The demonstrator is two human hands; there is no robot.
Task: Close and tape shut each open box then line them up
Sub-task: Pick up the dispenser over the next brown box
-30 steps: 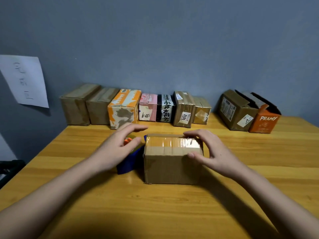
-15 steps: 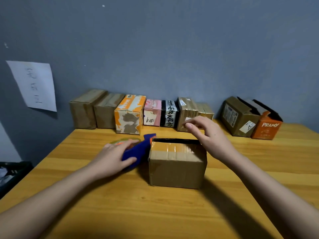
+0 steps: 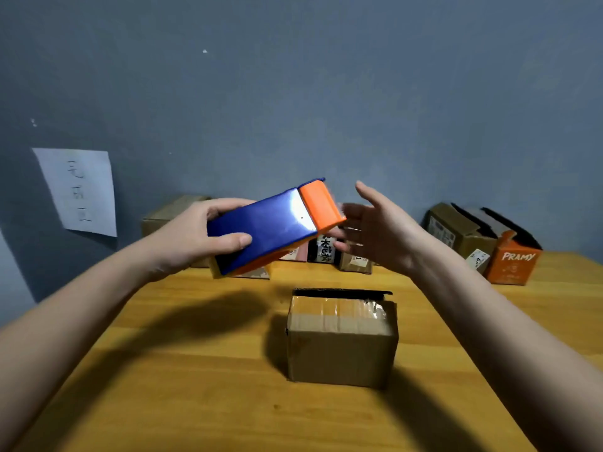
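- Head view: the left hand is raised above the table, its thumb and curled fingers gripping the blue and orange tape dispenser, which tilts up to the right.
- The right hand hovers just beside the dispenser's orange end, fingers spread and holding nothing.
- The brown box sits mid-table, flaps down and tape across its top.
- Closed boxes line the far edge; two open ones stand at the far right corner.

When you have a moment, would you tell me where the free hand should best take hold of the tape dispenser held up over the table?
Probably the orange end of the tape dispenser, coming from the right. The left hand already grips the blue body, thumb on top, and the orange end tilts up toward the open right hand, which is right beside it.
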